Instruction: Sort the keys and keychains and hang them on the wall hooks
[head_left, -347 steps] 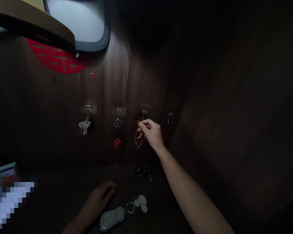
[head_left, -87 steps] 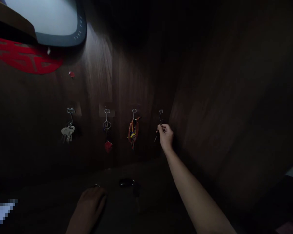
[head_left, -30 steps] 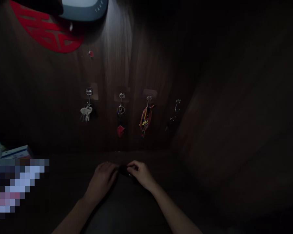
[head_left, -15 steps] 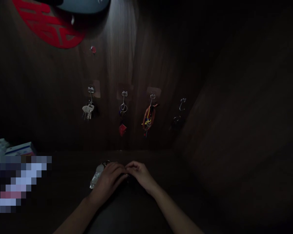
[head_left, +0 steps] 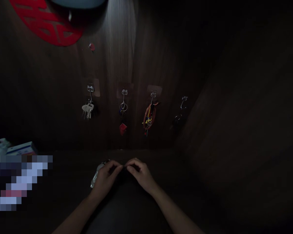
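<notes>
Over the dark shelf, my left hand [head_left: 107,175] and my right hand [head_left: 139,172] meet fingertip to fingertip, each in a pinch. Something small and dark sits between the fingertips; it is too dim to name. Beside and partly behind my left hand lies a shiny silvery object [head_left: 95,177] with what looks like a dark chain at its top. My left hand covers much of it.
On the dark wood wall hang a bunch of keys [head_left: 88,109], a ring with a red tag [head_left: 123,128] and an orange looped strap [head_left: 150,117], each on a hook. Another metal hook [head_left: 184,102] is at right. A box [head_left: 21,149] stands at left.
My left hand's fingers have drawn up into a clearer pinch against my right fingertips, and its thumb has risen. The view has shifted slightly.
</notes>
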A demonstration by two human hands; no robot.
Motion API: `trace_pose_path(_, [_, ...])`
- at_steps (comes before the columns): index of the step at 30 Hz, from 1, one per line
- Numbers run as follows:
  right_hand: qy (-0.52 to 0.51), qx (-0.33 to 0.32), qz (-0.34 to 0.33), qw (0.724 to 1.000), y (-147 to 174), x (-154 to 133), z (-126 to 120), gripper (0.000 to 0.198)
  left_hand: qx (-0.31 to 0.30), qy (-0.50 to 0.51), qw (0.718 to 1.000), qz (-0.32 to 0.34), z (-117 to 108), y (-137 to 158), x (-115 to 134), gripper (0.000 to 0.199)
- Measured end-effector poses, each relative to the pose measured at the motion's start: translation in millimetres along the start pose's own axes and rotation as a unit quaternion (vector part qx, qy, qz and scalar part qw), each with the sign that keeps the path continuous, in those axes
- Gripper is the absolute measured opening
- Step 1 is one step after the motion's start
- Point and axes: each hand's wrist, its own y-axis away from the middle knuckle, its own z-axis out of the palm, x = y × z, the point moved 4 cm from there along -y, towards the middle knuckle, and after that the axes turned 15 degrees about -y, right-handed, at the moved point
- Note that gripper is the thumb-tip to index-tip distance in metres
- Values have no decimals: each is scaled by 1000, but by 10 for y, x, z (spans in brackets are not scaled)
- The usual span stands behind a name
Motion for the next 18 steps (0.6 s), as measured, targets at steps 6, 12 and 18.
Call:
trace_pose_path(6, [7,11,-34,999,-1,-2,3,7,3,19,1000,-9,-18,10,67,24])
trace_pose_path(12, [20,12,-22,999,8,-13,9,11,-14,50,999,-4,6,20,86,21])
trace_pose_path(18, [-65,73,44,994,-15,44,-66,18,-59,92,994,15,98,28,63,19])
